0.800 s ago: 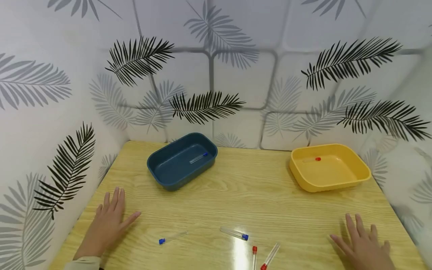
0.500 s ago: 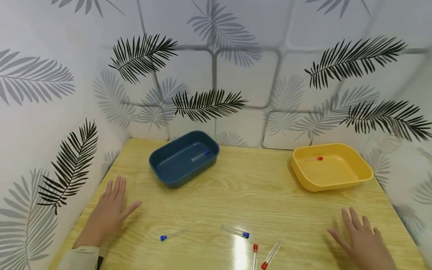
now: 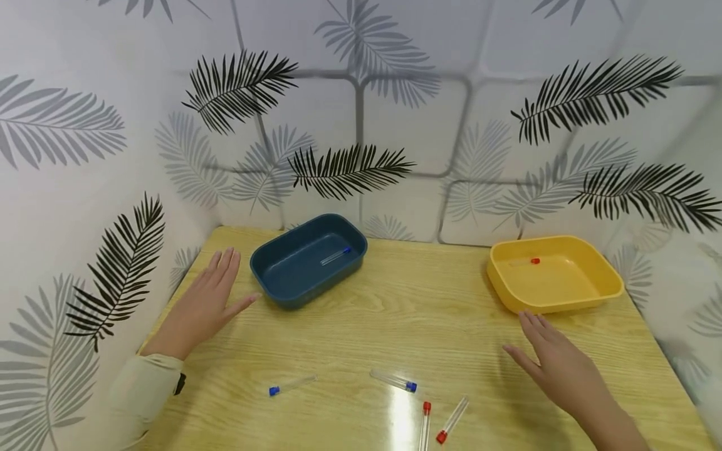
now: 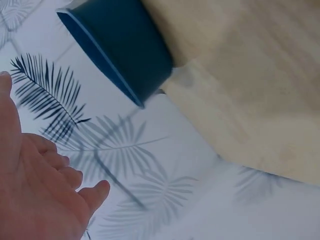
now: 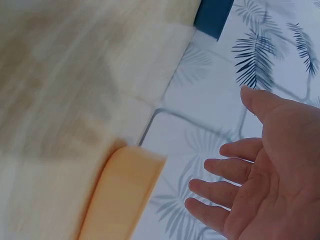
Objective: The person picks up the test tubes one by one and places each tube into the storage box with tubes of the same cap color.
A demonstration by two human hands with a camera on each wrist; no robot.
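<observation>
My left hand (image 3: 205,304), fingers straight and thumb spread, holds nothing beside the blue tray (image 3: 293,294). A clear test tube with a blue cap (image 3: 338,255) lies inside that tray. My right hand (image 3: 561,366) is empty too, its fingertips close to the front of the yellow tray (image 3: 555,307). In the yellow tray lies a tube with a red cap (image 3: 534,261). On the table are two blue-capped tubes (image 3: 292,384) and two red-capped tubes (image 3: 452,419). The left wrist view shows the left palm (image 4: 45,190), the right wrist view the right palm (image 5: 280,170).
The wood-grain table (image 3: 361,338) meets a leaf-patterned wall covering (image 3: 406,144) at the back and along the left side. The blue tray stands at the back left, the yellow one at the back right. Glare falls near the tubes at the front.
Both hands have moved forward: the left up toward the blue tray, the right forward and to the left toward the yellow tray. The tubes and trays lie as before.
</observation>
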